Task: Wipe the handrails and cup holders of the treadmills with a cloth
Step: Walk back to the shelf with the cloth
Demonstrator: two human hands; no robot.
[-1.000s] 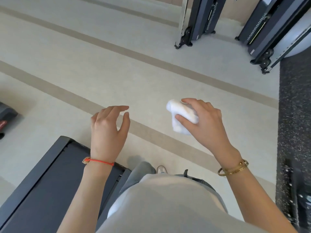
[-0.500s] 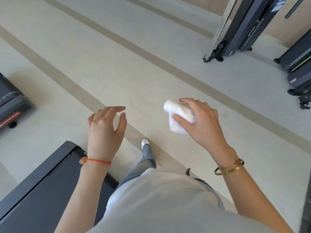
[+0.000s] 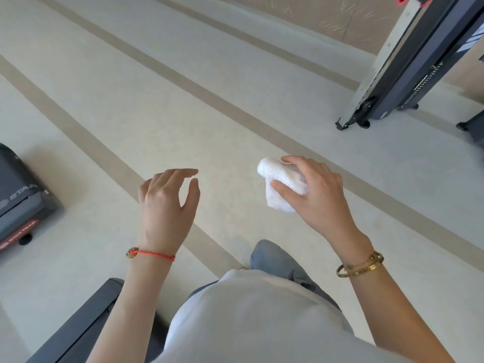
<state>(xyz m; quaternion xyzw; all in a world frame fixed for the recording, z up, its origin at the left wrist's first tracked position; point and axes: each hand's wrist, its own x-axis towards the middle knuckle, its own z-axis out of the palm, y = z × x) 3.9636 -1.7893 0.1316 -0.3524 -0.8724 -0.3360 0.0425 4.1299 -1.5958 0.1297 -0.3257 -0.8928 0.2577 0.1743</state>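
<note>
Right hand [image 3: 318,197] grips the bunched cloth [image 3: 281,188]; left hand [image 3: 167,203] hangs relaxed, empty. No handrail in reach: carry the cloth to the far-right treadmill [image 3: 419,66] first.

Pale floor [image 3: 131,82] with tan stripes [image 3: 86,137], beige wall [image 3: 314,14]

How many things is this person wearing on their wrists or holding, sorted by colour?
White: 1, the crumpled white cloth gripped in the right hand
Red: 1, the thin red string bracelet on the wrist of the empty left hand
Gold: 2, the gold metal bangles on the right wrist
Total: 4
</note>
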